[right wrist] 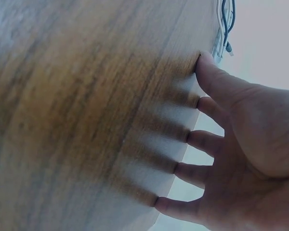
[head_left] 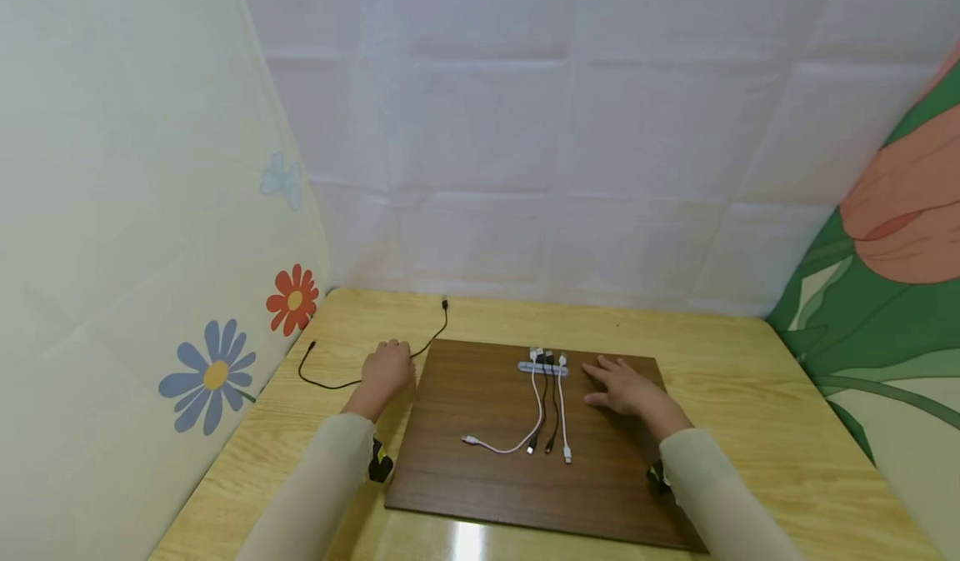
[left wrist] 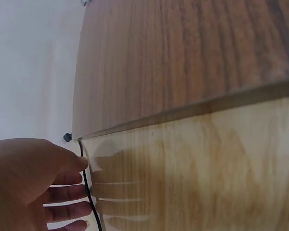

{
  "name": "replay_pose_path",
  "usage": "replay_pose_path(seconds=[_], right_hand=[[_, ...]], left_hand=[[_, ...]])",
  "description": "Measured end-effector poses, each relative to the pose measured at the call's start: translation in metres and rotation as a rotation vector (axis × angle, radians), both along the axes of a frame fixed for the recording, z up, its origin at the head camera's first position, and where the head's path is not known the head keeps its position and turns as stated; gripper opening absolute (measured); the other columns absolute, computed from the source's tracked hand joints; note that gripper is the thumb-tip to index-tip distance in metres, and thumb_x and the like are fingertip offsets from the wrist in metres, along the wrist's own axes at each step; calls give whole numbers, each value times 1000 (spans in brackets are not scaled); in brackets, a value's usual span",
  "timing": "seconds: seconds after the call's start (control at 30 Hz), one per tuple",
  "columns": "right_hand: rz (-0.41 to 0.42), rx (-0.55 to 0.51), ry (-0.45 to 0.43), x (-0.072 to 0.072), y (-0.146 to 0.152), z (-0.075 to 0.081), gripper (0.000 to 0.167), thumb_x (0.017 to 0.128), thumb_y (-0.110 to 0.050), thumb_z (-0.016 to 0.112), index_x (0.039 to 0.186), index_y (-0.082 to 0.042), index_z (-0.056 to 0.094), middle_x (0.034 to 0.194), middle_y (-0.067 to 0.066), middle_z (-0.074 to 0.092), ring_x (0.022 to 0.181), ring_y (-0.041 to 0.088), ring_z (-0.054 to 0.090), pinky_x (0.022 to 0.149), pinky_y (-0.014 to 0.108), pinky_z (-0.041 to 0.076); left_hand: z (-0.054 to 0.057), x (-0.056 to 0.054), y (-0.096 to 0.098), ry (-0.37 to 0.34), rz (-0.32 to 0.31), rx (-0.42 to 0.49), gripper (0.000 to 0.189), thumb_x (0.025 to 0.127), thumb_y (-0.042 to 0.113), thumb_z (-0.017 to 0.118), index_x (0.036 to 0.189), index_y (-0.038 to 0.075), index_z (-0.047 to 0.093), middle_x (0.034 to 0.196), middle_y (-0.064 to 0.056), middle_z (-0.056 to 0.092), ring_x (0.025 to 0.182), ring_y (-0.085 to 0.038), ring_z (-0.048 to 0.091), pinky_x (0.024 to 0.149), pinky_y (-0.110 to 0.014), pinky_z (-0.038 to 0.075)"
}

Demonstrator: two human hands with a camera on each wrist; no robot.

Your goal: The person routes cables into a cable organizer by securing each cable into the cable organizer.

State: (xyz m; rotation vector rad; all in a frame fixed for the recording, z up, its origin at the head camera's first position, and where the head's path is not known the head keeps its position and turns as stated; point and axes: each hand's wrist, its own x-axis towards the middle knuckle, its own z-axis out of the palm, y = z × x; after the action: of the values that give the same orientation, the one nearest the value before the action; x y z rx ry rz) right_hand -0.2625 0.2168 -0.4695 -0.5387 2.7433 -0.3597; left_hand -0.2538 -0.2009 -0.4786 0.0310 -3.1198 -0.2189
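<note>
My left hand (head_left: 388,375) is at the left edge of a brown wooden board (head_left: 465,403), over a black USB cable (head_left: 330,387) lying on the table. In the left wrist view the cable (left wrist: 88,190) runs along the thumb and fingertips, with the thumb apart from the lower fingers. My right hand (head_left: 626,390) rests with spread fingers on the right part of the board. Its fingertips (right wrist: 164,204) touch the surface in the right wrist view. Between the hands, a pale cable holder strip (head_left: 527,368) holds white cables (head_left: 542,411) and black cables (head_left: 556,415).
A light wood-grain table (head_left: 757,428) surrounds the board. White cloth (head_left: 570,127) hangs behind it, with flower-printed sheets at the left and right. One end of the loose black cable, with its plug (head_left: 445,303), lies near the table's back edge.
</note>
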Motion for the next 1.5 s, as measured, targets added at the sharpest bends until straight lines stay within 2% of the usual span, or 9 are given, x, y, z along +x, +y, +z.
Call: replay_pose_path(seconds=[0.17, 0.37, 0.53, 0.7, 0.87, 1.1, 1.3, 1.5], right_hand=[[3, -4, 3, 0, -1, 0, 68, 100, -38, 63, 154, -4, 40, 159, 34, 23, 143, 62, 16, 112, 72, 21], [-7, -4, -3, 2, -2, 1, 68, 100, -39, 62, 154, -4, 39, 160, 34, 22, 144, 61, 15, 112, 73, 20], [-8, -3, -3, 1, -1, 1, 69, 100, -39, 62, 154, -4, 39, 160, 34, 22, 144, 61, 14, 112, 73, 21], [-10, -8, -12, 6, 1, -3, 68, 99, -38, 63, 154, -4, 40, 159, 34, 23, 144, 62, 15, 111, 73, 21], [-7, -21, -2, 8, 0, -5, 68, 99, -38, 63, 153, -3, 40, 159, 34, 23, 143, 62, 15, 111, 73, 22], [2, -22, 10, 4, 0, -2, 68, 100, -38, 62, 154, -3, 40, 159, 35, 23, 143, 62, 15, 111, 73, 22], [4, -20, 13, 2, 1, -3, 68, 100, -38, 62, 153, -2, 40, 159, 35, 23, 143, 62, 16, 111, 73, 22], [6, -28, 8, 0, 0, -3, 69, 99, -38, 63, 153, -3, 40, 159, 35, 22, 143, 62, 15, 111, 73, 22]], left_hand=[[-5, -4, -2, -14, 20, -31, 18, 103, 12, 54, 108, -2, 65, 104, -17, 63, 101, -37, 60, 84, -54, 53], [-8, -7, -4, 14, 1, -42, 13, 103, 7, 53, 101, 2, 64, 99, -16, 63, 96, -36, 62, 81, -54, 54], [-7, -4, -5, 27, -11, -45, 11, 103, 7, 54, 99, 4, 63, 94, -15, 62, 90, -35, 62, 77, -51, 54], [-11, 3, -4, 43, -47, -51, 9, 100, -1, 55, 93, 0, 61, 88, -16, 60, 83, -35, 63, 71, -48, 55], [-13, 4, -7, 31, -27, -20, 11, 99, -2, 52, 95, -2, 62, 90, -17, 61, 86, -35, 64, 73, -47, 56], [-6, 5, -13, 35, -19, 64, 13, 99, 4, 52, 99, -1, 64, 92, -15, 62, 86, -33, 65, 73, -47, 56], [3, 11, -13, 54, -49, 128, 9, 99, 11, 63, 99, 3, 65, 92, -9, 62, 84, -27, 64, 73, -42, 56], [10, 19, -10, 64, -94, 154, 9, 101, 13, 63, 98, 4, 64, 89, -6, 61, 79, -21, 62, 68, -37, 55]])
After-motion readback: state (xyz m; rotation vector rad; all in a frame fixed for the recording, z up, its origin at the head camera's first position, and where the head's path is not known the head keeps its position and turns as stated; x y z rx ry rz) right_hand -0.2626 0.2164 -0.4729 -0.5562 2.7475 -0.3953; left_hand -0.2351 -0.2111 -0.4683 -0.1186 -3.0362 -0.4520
